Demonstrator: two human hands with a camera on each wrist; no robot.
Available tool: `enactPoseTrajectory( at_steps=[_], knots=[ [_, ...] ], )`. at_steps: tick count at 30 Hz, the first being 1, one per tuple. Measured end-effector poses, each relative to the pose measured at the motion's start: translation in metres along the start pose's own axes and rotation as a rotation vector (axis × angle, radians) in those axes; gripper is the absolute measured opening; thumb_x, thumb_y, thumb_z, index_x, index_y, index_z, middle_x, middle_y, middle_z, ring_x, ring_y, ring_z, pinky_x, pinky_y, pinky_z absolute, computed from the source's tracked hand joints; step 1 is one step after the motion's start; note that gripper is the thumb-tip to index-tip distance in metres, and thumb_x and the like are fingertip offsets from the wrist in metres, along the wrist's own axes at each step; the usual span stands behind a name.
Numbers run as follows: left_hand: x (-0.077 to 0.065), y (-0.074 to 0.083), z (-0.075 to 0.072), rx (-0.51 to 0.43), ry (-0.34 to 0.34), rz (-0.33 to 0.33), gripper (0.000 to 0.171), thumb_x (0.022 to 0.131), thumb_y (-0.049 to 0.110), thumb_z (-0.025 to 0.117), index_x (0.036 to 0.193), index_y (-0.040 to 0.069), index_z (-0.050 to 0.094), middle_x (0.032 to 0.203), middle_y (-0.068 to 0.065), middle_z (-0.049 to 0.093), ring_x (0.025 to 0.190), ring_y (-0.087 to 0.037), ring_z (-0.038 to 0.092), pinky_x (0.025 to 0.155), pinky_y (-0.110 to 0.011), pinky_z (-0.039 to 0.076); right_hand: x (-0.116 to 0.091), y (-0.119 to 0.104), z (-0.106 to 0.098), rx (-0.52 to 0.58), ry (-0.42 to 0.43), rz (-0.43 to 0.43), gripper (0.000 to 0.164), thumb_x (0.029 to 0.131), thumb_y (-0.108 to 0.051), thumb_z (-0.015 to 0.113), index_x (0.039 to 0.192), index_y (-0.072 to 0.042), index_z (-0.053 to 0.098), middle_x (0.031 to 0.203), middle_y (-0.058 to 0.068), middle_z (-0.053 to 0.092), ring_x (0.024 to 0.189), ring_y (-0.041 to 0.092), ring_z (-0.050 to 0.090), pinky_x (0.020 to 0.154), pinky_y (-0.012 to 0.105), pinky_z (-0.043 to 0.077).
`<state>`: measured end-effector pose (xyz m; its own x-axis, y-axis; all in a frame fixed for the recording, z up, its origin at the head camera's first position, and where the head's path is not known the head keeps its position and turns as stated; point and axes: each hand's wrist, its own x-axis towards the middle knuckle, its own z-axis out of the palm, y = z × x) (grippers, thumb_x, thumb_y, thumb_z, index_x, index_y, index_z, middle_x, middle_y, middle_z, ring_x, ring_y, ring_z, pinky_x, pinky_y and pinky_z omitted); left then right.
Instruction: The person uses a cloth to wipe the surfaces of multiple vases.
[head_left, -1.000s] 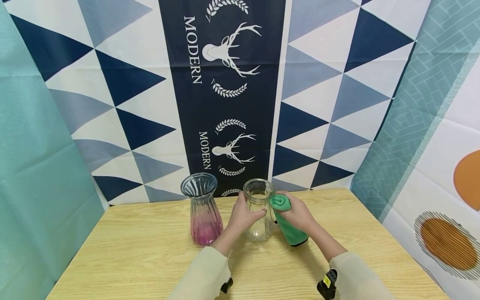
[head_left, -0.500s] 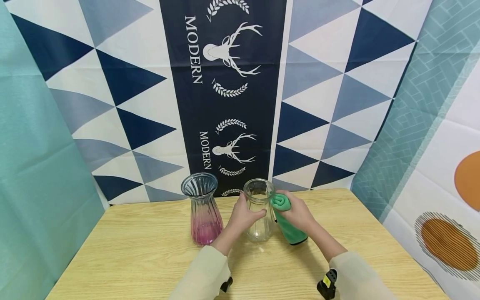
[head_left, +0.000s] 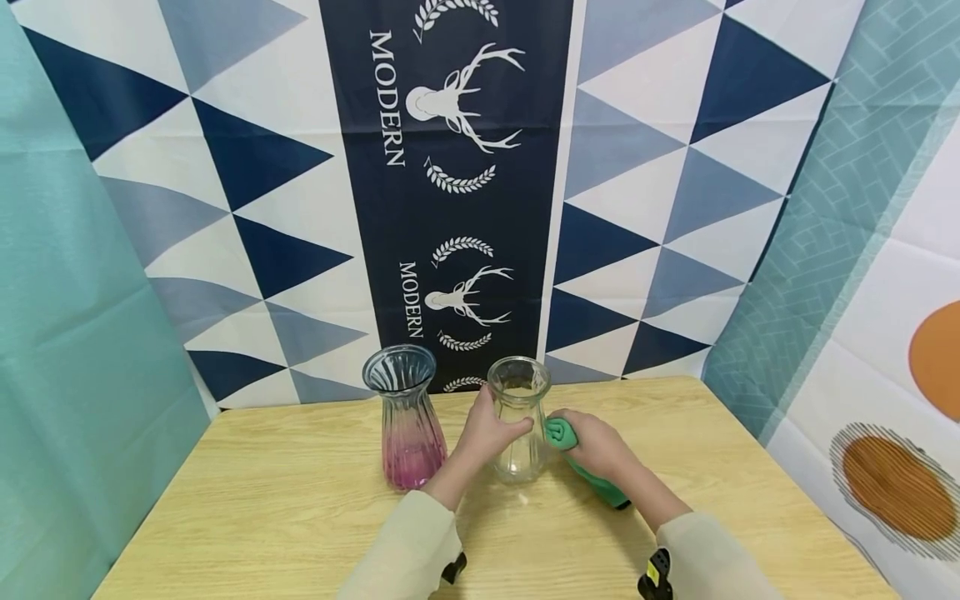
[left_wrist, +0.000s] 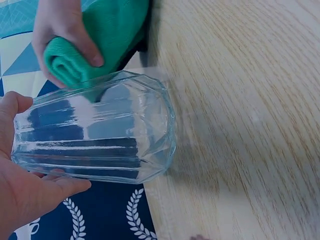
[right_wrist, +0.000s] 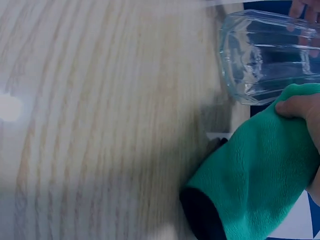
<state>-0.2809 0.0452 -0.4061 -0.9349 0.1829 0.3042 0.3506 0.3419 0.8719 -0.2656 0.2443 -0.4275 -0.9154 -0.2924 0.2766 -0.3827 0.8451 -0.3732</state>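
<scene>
A clear ribbed glass vase stands upright near the back of the table. My left hand grips it around the upper part from the left, thumb across the front. My right hand holds a rolled green towel against the vase's right side, below the neck. In the right wrist view the dark-edged end of the towel hangs down beside the vase's base. The left wrist view shows the rolled end of the towel by the glass wall; whether it touches cannot be told there.
A second vase, blue at the top and pink at the bottom, stands just left of my left hand. The wooden table ends at a patterned cloth backdrop behind the vases.
My right hand has moved down along the vase's side with the towel. The towel's loose end has swung to the right. My left hand and both vases stay in place.
</scene>
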Motion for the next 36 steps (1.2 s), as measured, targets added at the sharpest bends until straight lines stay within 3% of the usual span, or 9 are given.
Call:
enactPoseTrajectory(
  at_steps=[7, 15, 29, 36],
  knots=[
    [0.000, 0.002, -0.002, -0.002, -0.011, -0.010, 0.076, 0.072, 0.025, 0.078, 0.131, -0.001, 0.039, 0.128, -0.017, 0.053, 0.124, -0.032, 0.048, 0.106, -0.047, 0.039, 0.000, 0.002, 0.002, -0.104, -0.040, 0.005, 0.037, 0.080, -0.001, 0.064, 0.115, -0.014, 0.061, 0.098, 0.003, 0.067, 0.086, 0.024, 0.063, 0.070, 0.040, 0.051],
    [-0.001, 0.004, -0.002, -0.010, 0.014, -0.062, 0.082, 0.071, 0.033, 0.080, 0.132, 0.002, 0.032, 0.136, -0.024, 0.047, 0.128, -0.036, 0.045, 0.107, -0.049, 0.037, 0.002, 0.000, -0.004, 0.085, 0.001, 0.017, 0.040, 0.082, -0.004, 0.066, 0.121, -0.008, 0.058, 0.111, 0.011, 0.066, 0.102, 0.032, 0.063, 0.084, 0.049, 0.052],
    [-0.003, 0.002, -0.003, 0.072, 0.058, -0.040, 0.074, 0.069, 0.030, 0.079, 0.127, 0.000, 0.044, 0.121, -0.019, 0.050, 0.116, -0.035, 0.050, 0.101, -0.049, 0.043, 0.010, -0.009, -0.013, 0.220, 0.114, 0.044, 0.046, 0.081, -0.009, 0.069, 0.125, -0.011, 0.055, 0.109, 0.013, 0.067, 0.095, 0.031, 0.064, 0.076, 0.045, 0.052],
    [-0.003, 0.003, -0.004, 0.082, 0.057, -0.031, 0.074, 0.069, 0.028, 0.078, 0.128, 0.000, 0.045, 0.123, -0.021, 0.052, 0.117, -0.035, 0.051, 0.102, -0.047, 0.044, 0.013, -0.018, -0.021, 0.233, 0.168, 0.032, 0.048, 0.082, -0.010, 0.069, 0.127, -0.008, 0.052, 0.108, 0.016, 0.066, 0.093, 0.032, 0.064, 0.073, 0.043, 0.052]
  ],
)
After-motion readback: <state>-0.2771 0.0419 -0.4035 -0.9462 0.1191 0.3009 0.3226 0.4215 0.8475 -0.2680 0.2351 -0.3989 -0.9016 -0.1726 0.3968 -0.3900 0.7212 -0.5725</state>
